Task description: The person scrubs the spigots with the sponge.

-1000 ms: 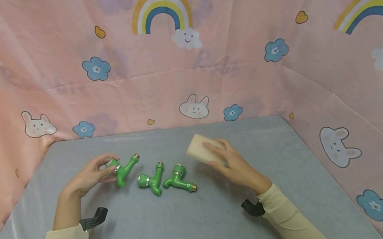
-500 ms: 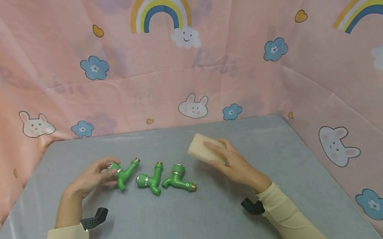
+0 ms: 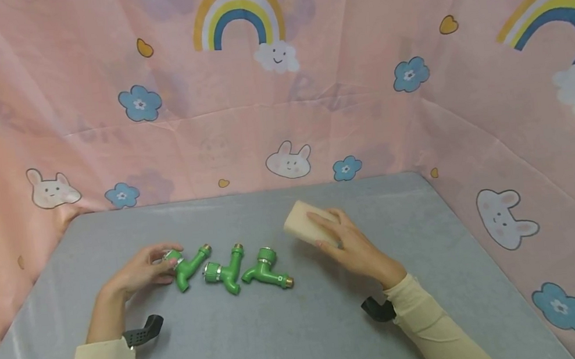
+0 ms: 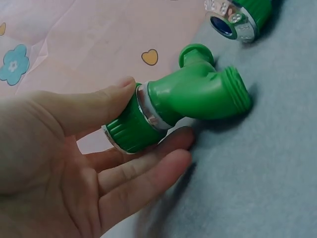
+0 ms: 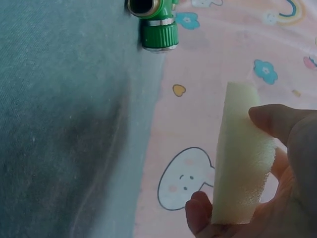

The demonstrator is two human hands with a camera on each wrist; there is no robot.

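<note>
My left hand [image 3: 147, 270] pinches the ridged knob of a green faucet [image 3: 187, 268] between thumb and fingers. In the left wrist view that faucet [image 4: 193, 94] has its spout close to the grey tabletop, and a silver ring shows beside the thumb. To its right lie a second green faucet [image 3: 229, 271] and a third green faucet [image 3: 267, 270], both with brass threaded ends. My right hand [image 3: 352, 246] grips a cream sponge block [image 3: 307, 223] above the table; in the right wrist view thumb and fingers hold the sponge [image 5: 240, 163] from opposite sides.
A grey cloth-covered table [image 3: 304, 335] lies under both hands. A pink curtain [image 3: 184, 143] with rainbows, rabbits and flowers rises behind and along the sides. Each wrist carries a black mount, the left mount [image 3: 144, 331] and the right mount [image 3: 378, 310].
My left hand has lowered the green faucet toward the tabletop, near the other two. The right hand keeps its hold on the sponge with hardly any movement.
</note>
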